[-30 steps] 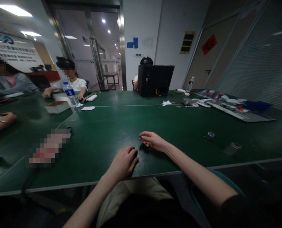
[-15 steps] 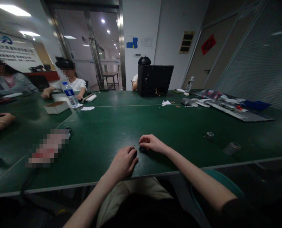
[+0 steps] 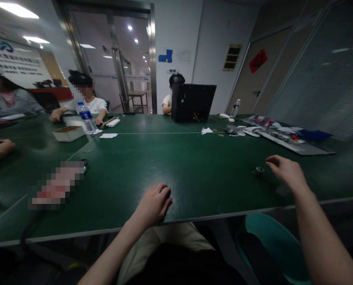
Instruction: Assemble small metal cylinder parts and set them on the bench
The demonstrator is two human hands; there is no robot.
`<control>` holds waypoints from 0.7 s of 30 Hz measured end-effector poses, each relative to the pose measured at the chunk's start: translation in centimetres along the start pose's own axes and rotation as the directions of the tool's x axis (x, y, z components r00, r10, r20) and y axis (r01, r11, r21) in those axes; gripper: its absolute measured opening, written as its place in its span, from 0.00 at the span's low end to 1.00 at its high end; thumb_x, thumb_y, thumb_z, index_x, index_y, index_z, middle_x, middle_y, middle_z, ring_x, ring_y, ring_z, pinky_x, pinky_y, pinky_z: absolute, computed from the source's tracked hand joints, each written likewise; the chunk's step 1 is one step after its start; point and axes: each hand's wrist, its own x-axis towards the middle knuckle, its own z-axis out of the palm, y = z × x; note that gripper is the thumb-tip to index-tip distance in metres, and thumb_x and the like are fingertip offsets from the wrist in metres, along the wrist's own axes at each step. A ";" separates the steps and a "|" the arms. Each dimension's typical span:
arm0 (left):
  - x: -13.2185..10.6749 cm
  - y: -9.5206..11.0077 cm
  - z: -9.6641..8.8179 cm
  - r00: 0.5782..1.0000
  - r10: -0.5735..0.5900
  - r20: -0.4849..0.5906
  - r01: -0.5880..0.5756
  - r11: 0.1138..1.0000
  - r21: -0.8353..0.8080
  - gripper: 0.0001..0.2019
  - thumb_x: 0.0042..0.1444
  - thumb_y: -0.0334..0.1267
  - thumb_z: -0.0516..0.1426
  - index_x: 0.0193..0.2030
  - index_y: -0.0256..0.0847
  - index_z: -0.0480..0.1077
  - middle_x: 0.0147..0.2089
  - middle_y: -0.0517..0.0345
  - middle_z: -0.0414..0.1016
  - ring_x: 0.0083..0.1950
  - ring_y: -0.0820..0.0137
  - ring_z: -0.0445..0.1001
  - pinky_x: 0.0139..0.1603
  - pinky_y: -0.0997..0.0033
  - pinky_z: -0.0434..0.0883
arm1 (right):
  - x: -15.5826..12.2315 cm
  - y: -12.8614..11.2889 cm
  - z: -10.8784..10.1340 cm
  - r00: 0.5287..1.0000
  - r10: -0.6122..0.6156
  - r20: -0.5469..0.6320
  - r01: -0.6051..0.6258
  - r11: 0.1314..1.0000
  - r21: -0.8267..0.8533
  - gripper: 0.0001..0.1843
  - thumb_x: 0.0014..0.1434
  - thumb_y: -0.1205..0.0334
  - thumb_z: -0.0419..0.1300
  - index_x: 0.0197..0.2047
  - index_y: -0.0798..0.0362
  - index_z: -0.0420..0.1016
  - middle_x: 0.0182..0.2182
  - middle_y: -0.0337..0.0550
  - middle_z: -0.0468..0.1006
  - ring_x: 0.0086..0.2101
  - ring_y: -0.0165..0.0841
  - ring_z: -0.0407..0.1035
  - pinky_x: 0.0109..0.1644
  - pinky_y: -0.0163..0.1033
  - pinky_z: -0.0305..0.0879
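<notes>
My left hand (image 3: pixel 156 201) rests on the green table (image 3: pixel 152 162) near its front edge, fingers loosely curled downward and thumb apart, with nothing seen in it. Over the right part of the table, my right hand (image 3: pixel 286 169) is raised with thumb and fingertips pinched together; whatever is between them cannot be made out. Just left of those fingertips stands a small cylinder with a pale round top (image 3: pixel 259 170). A faint, blurred greyish shape (image 3: pixel 282 190) lies below my right hand, partly behind the wrist.
A black box-like device (image 3: pixel 194 103) stands at the far side, before a seated person. Farther left are a water bottle (image 3: pixel 87 118), an open carton (image 3: pixel 67 134) and other people. Loose parts lie on a board (image 3: pixel 301 148) at the right. A teal stool (image 3: pixel 280 241) is below the table edge.
My right hand has swung from beside my left hand far to the right, near the small cylinder. The dark thing under its fingers no longer shows there. My left hand has stayed put.
</notes>
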 end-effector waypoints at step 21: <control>0.0 -0.1 0.1 0.999 0.017 -0.030 -0.017 1.000 -0.005 0.13 0.61 0.38 0.50 0.50 0.40 0.65 0.51 0.48 0.69 0.51 0.61 0.68 0.52 0.57 0.67 | -0.4 1.0 1.0 0.991 -0.037 0.128 0.039 0.999 -0.011 0.21 0.54 0.53 0.55 0.49 0.52 0.69 0.44 0.51 0.76 0.42 0.43 0.70 0.39 0.41 0.61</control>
